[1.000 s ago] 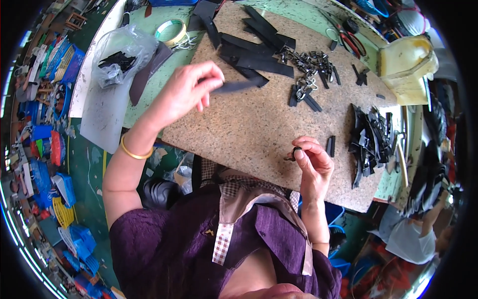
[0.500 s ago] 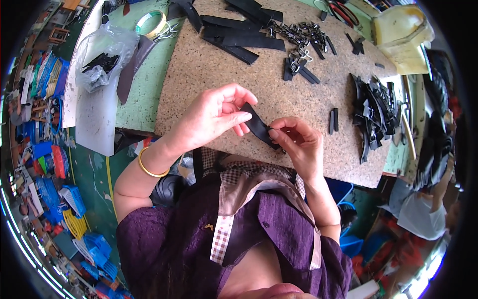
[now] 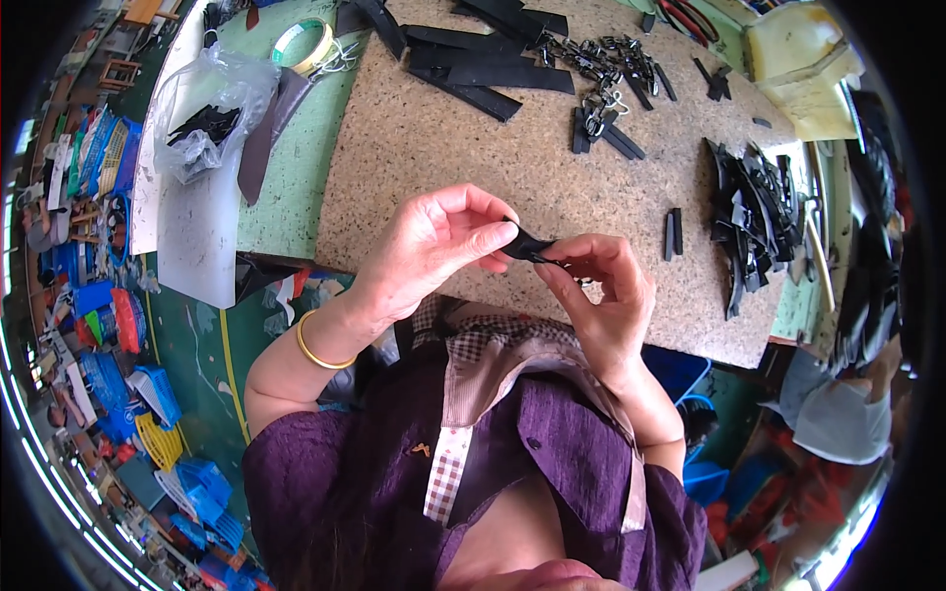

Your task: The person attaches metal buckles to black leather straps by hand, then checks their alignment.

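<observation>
Fingers of the left hand (image 3: 434, 241) and right hand (image 3: 606, 286), both closed in narrow thumb-and-finger pinches, grip opposite ends of a pliable black strip (image 3: 529, 246), which bends between them over the near part of a speckled, granular-looking board (image 3: 434, 148). Beyond: flat, matte black bands (image 3: 507, 71), overlapping; shiny metal fittings (image 3: 596, 61), tangled. Right: slender black pieces (image 3: 754, 222), loosely heaped.

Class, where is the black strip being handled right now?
In the head view, the black strip is near the centre, held between the left hand and right hand, over the speckled board.
</observation>
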Motion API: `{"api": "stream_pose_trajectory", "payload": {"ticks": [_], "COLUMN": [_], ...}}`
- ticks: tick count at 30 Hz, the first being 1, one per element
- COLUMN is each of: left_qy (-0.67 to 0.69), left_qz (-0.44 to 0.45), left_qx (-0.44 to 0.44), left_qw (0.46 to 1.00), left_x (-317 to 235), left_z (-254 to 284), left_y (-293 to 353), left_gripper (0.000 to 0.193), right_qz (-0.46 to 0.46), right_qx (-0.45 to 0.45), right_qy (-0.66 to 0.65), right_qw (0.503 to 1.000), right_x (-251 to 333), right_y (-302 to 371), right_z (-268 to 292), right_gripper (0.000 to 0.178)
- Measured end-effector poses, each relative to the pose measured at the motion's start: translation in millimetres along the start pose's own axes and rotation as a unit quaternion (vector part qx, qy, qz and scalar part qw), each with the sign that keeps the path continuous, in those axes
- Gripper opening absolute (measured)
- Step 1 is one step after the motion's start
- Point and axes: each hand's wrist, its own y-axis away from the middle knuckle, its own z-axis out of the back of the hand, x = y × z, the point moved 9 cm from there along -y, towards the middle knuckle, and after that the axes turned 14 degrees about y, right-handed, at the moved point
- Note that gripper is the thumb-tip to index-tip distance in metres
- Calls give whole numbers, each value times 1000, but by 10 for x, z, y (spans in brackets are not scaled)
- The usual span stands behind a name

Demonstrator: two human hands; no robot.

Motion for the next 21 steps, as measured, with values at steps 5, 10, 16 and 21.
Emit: {"api": "stream_pose_trajectory", "payload": {"ticks": [5,10,16,21], "left_qy": [-2,-92,-150,-160], "left_qz": [-26,-62,-81,-81], "left_qx": [16,33,46,98], "left_qw": [1000,993,984,979], "left_x": [-22,-77,-207,-276], "left_z": [-46,-104,-166,-268], "left_y": [-9,-12,43,100], "left_gripper": [14,17,27,27], "right_qz": [16,-2,-15,155], "right_qx": [-3,-3,30,20], "right_qy": [22,5,52,125], "right_qw": [1000,1000,998,980], "right_x": [47,21,87,312], "right_y": [-40,-48,-120,-129], "right_z": [10,17,-26,16], "right_gripper": [24,25,28,25]}}
